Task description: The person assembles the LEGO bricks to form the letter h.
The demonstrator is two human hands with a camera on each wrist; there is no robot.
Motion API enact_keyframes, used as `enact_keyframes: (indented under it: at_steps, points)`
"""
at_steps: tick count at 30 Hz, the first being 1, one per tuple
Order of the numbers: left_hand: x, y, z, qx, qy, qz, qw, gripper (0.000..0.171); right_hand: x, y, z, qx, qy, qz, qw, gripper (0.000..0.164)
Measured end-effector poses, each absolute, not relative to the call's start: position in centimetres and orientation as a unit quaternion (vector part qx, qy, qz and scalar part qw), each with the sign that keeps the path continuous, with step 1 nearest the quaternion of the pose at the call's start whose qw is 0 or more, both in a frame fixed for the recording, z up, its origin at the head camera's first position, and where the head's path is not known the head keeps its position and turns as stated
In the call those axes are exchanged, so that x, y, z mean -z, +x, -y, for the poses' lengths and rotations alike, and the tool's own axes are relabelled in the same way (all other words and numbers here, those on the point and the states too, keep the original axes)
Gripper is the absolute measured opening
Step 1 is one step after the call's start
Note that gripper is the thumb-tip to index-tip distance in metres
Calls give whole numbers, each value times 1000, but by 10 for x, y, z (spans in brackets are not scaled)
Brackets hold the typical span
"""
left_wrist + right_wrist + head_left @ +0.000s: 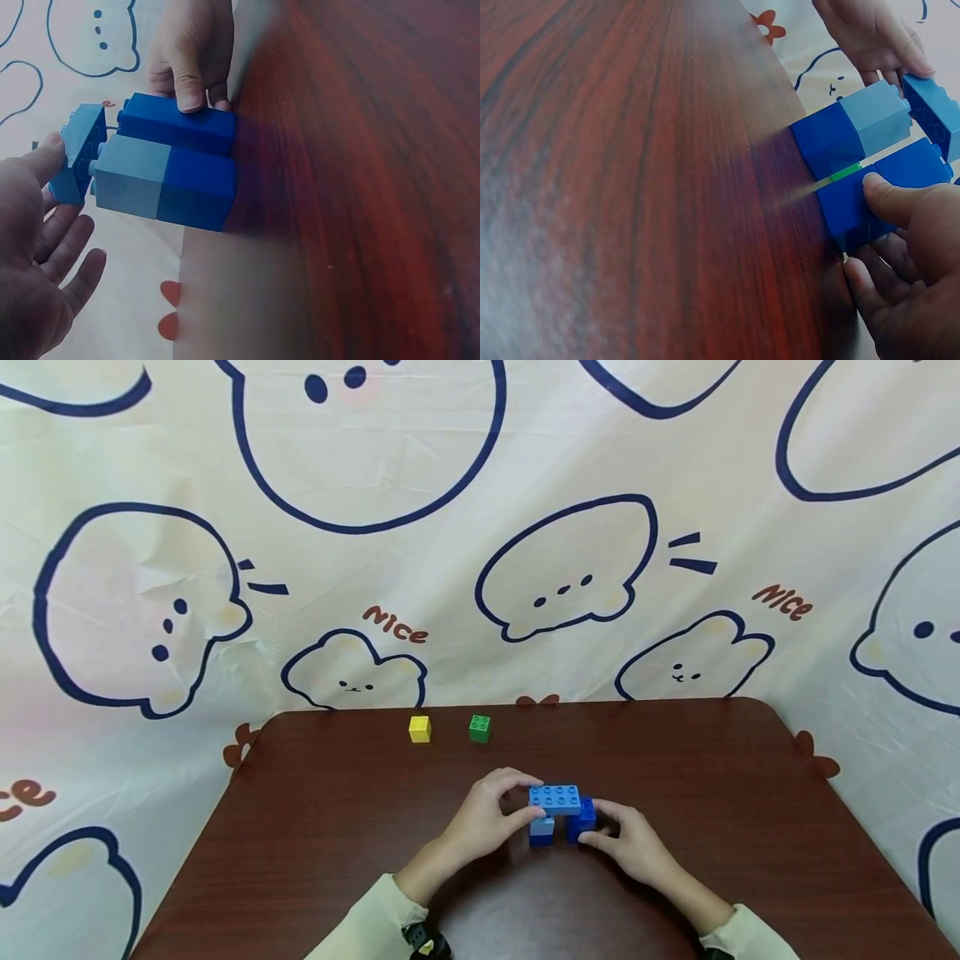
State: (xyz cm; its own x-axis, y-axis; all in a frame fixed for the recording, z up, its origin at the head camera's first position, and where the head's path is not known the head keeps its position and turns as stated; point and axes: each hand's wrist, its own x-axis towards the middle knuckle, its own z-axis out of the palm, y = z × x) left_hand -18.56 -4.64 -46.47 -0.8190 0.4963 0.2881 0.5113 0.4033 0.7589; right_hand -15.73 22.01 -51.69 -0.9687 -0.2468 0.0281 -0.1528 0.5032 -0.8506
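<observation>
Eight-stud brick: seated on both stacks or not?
Not seated: studs show between the eight-stud brick and the two-tone stack in the left wrist view.

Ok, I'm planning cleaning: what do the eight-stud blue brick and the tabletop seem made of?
Eight-stud blue brick: probably smooth plastic, given its even colour and moulded studs. Tabletop: glossy wood or wood-look laminate, judging by streaky grain and sheen.
</observation>
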Motion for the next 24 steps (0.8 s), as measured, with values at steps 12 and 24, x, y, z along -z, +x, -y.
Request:
enact_keyframes:
  at_steps: [12,24]
  points:
    - [471,-184,44,463,-306,832,-13,32,515,-156,-220,482,-119,-867,45,48]
    - [472,-184,43,457,-310,834,-21,32,518,-158,-217,477,-133,-868,45,48]
